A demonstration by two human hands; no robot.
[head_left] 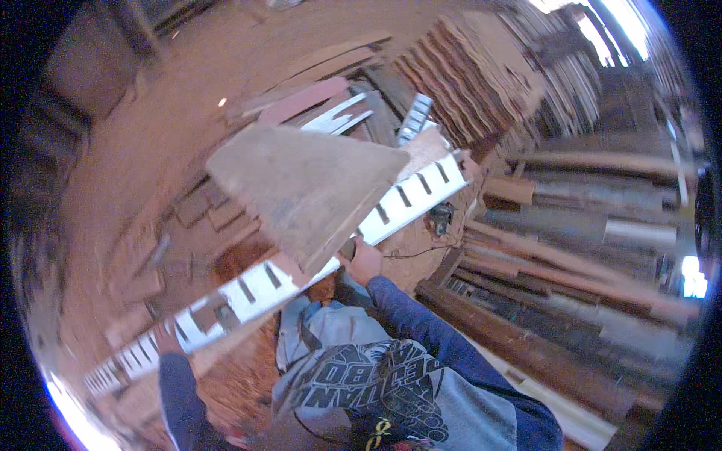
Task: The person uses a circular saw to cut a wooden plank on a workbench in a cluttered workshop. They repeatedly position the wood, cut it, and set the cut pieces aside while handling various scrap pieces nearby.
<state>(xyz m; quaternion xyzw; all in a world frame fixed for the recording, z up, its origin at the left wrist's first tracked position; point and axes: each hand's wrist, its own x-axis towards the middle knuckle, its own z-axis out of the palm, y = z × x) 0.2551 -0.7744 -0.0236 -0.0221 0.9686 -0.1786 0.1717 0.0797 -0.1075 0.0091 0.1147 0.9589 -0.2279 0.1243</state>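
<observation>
A person carries a long slotted white board and a bare wooden plank through a blurred timber yard.

The sawdust-strewn floor [150, 128] fills ten o'clock, reddish and smeared by motion; stacked planks [474, 75] rise at one o'clock, and rusty pipes and beams [587, 225] lie at three o'clock, edges hard to make out. The slotted white board [323, 252] runs from eight o'clock to two o'clock, its lower end bleached by glare. The rough, wedge-looking wooden plank [301, 180] lies across it at centre. The right hand [366, 261], just below centre, is clenched around the board's underside, fingers hidden. The left hand is hidden behind the board; only its dark sleeve [180, 398] shows at seven o'clock, so its grip cannot be told.
</observation>
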